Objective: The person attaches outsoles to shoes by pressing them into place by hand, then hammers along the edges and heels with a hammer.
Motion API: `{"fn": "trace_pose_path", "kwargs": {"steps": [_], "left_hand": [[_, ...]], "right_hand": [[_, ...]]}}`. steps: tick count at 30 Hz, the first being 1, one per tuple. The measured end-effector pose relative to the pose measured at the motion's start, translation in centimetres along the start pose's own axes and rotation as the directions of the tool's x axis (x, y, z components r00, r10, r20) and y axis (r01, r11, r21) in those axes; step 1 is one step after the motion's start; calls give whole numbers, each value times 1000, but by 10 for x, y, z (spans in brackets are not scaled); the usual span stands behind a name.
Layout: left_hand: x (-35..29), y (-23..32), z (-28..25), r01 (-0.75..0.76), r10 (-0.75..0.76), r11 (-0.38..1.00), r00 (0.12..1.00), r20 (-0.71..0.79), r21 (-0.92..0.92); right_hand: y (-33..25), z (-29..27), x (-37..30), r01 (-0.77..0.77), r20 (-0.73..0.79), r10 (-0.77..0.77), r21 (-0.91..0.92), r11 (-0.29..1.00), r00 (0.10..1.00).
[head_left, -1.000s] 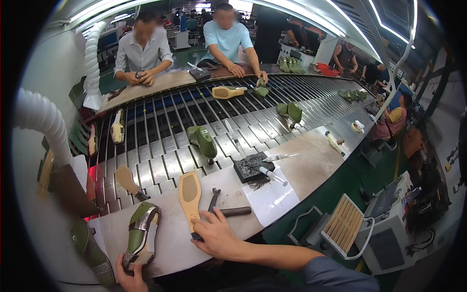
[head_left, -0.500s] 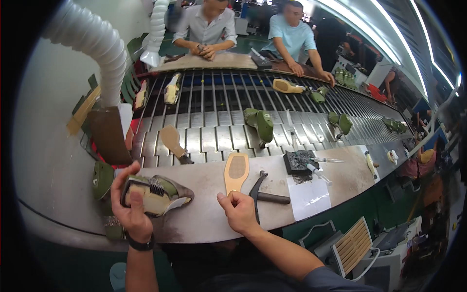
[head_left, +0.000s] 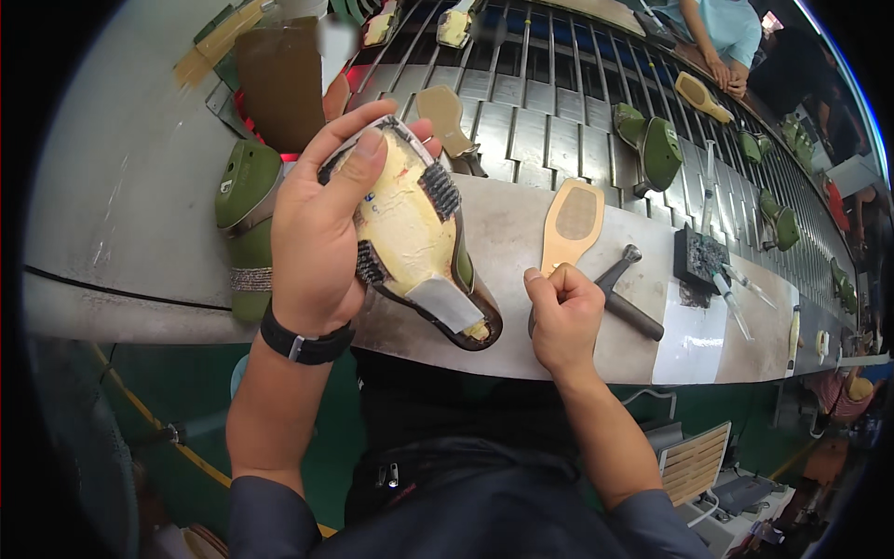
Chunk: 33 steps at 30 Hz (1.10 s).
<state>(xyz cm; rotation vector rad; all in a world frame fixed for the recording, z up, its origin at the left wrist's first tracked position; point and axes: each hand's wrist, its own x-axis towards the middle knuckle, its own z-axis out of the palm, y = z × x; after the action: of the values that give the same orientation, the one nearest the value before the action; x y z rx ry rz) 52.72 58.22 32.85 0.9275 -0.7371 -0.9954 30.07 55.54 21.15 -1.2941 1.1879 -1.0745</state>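
My left hand grips a green and dark shoe upper on its last, underside up, thumb across the wide end. Its bottom is cream and rough, with black bristly patches at the sides and a pale grey piece near the narrow end. My right hand is closed low over the bench, around the narrow end of a tan sole; that end is hidden by the fingers. Just right of this fist lies a hammer, partly covered by the hand.
Green heeled shoes stand at the left bench edge. Slatted conveyor carries another tan sole and several shoes. Right of the hammer are a black block, syringes and a white sheet. A co-worker's hands rest beyond.
The view has tilted down and shifted left. My left hand has raised the shoe, bringing its underside into fuller view. My right fist stays beside the tan sole and hammer.
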Motion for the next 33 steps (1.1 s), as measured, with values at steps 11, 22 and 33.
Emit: {"fn": "trace_pose_path", "kwargs": {"steps": [11,22,33], "left_hand": [[6,-3,-2,-5,4,1000,997,79,16],[-15,3,-16,-80,82,995,996,44,-62],[-46,12,22,14,-6,999,974,225,-33]], "right_hand": [[16,-20,-45,377,-57,-422,-354,856,905],[26,-106,-194,-347,238,254,588,730,938],[-5,-66,-136,-410,414,245,375,832,877]]}}
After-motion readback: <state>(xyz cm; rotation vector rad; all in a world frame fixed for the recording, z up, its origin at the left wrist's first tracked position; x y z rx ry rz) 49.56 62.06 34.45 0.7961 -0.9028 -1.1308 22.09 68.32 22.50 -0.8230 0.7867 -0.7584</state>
